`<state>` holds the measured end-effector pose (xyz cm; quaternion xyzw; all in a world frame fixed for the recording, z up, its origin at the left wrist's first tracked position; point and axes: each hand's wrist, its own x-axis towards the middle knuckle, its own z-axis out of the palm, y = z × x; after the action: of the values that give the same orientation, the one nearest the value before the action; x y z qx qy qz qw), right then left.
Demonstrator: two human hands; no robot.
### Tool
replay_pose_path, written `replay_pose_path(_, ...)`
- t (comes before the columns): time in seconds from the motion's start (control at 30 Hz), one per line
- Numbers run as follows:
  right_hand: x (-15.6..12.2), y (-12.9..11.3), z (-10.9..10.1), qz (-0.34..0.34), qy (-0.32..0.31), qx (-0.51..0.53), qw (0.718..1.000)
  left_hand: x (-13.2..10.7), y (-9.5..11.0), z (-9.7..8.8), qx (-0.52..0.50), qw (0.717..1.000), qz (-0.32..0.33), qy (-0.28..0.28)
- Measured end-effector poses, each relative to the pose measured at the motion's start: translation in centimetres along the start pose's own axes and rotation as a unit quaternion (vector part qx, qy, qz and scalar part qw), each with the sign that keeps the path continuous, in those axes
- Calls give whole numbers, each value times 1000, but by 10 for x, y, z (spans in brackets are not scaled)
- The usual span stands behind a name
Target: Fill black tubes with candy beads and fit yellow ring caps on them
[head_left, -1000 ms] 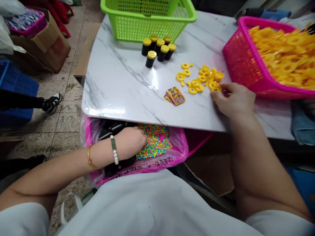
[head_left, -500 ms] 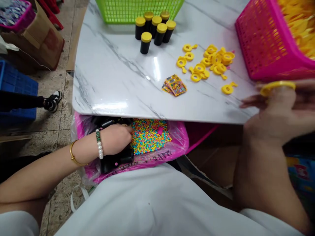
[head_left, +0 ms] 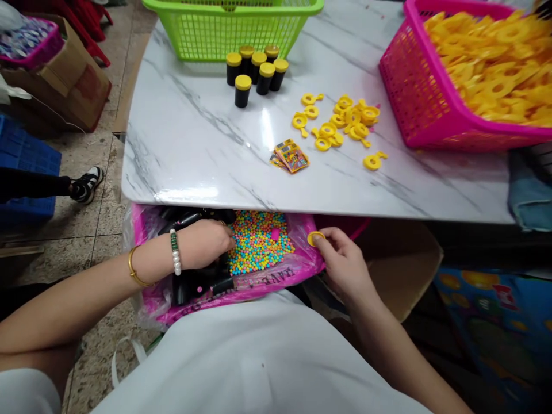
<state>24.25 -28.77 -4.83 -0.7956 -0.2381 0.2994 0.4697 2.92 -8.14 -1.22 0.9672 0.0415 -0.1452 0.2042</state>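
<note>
My left hand point(head_left: 202, 244) reaches into a pink bin point(head_left: 276, 282) under the table edge, fingers curled down among small coloured candy beads point(head_left: 259, 241) and black tubes point(head_left: 198, 284); what it grips is hidden. My right hand point(head_left: 345, 261) hovers at the bin's right rim, pinching a yellow ring cap point(head_left: 315, 237). On the marble table point(head_left: 194, 144) lie a scatter of yellow ring caps point(head_left: 340, 123), a small stack of printed stickers point(head_left: 290, 156) and several black tubes with yellow lids point(head_left: 254, 72).
A green basket point(head_left: 233, 29) stands at the table's far edge. A pink basket point(head_left: 422, 98) heaped with yellow caps sits at the right. Cardboard boxes point(head_left: 73, 75) and a blue crate point(head_left: 26, 172) are on the floor at left, beside another person's shoe point(head_left: 88, 183).
My right hand picked a yellow cap off the table, lifted it, then brought it down to the bin's right rim. My left hand stayed in the beads.
</note>
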Motion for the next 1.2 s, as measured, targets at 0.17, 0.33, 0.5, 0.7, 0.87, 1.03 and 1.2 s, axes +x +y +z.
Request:
replay_pose_path(0.17,0,0,3,-12,-4,8,1000,10,9,-9,-154,988,-21,18)
replay_pose_path(0.33,12,5,-4,-7,17,-11,1000,17,4,7,-188,982,17,9)
replay_pose_path(0.5,9,-13,-17,-66,97,0,993,18,12,23,-24,999,-32,28)
replay_pose_path(0.7,-7,-43,-9,-146,79,25,986,30,32,37,19,999,41,3)
replay_pose_path(0.87,-8,-52,-8,-167,70,37,983,20,17,33,-194,978,-28,75)
replay_pose_path(1.03,-3,-51,-8,-88,-19,46,995,7,13,18,-368,920,-68,119)
replay_pose_path(1.2,7,-53,-6,-49,-87,52,994,-2,23,0,-379,893,24,243)
